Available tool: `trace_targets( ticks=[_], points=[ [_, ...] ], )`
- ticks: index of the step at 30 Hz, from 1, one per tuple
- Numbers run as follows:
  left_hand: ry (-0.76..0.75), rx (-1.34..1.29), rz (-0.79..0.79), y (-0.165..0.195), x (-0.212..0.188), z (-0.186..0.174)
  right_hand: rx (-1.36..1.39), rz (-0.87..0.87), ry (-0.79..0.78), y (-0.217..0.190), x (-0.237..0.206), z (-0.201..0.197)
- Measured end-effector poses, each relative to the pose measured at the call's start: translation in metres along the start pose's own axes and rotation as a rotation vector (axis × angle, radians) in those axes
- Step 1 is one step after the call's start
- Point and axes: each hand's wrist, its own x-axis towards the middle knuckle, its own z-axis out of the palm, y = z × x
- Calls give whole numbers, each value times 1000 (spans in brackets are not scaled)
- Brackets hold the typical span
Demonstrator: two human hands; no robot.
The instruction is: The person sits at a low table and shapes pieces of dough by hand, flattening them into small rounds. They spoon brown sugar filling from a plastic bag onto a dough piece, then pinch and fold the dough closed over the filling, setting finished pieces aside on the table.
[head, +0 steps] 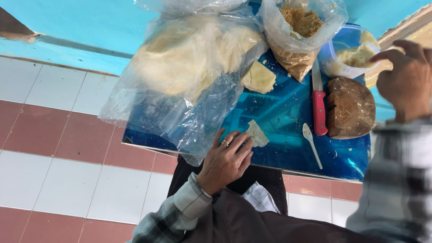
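on the left the floor of white and dull red tiles point(58, 135) runs under a glossy blue tabletop point(279, 112). a big crumpled clear plastic bag of pale, stringy dough-like stuff point(189, 67) sprawls over the table's left half, its loose end hanging past the near edge. just right of that loose end the person's left hand point(225, 159), a ring on one finger, lies flat on the near edge with fingers spread and loosely open, the fingertips touching a small thin pale wedge-shaped piece point(257, 133) that rests on the table. farther back a larger pale folded piece point(258, 77) lies against the big bag. next comes a smaller clear plastic bag of brown crumbs point(297, 36), standing open. right of it a knife with a red handle point(318, 105) lies along the table, and a small white plastic spoon point(311, 144) sits nearer the front edge. beside the knife is a round, dark wooden block point(351, 108). behind it a clear plastic tub point(346, 54) holds more pale pieces. at the far right the right hand point(405, 78) hovers by the tub, fingers curled; whether it pinches anything i cannot tell.
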Motion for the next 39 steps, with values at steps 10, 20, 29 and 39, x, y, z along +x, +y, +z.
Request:
trace_targets(
  ticks=[10,20,29,39],
  points=[
    [-6,19,18,0,1,0,552,-125,-171,-232,-90,15],
    [8,-22,11,0,-1,2,-19,-244,29,-233,-89,2],
    [18,2,9,1,0,1,-61,-324,-16,-242,-96,4],
    [11,-15,9,1,0,1,250,-234,-17,-245,-87,4]
  ],
)
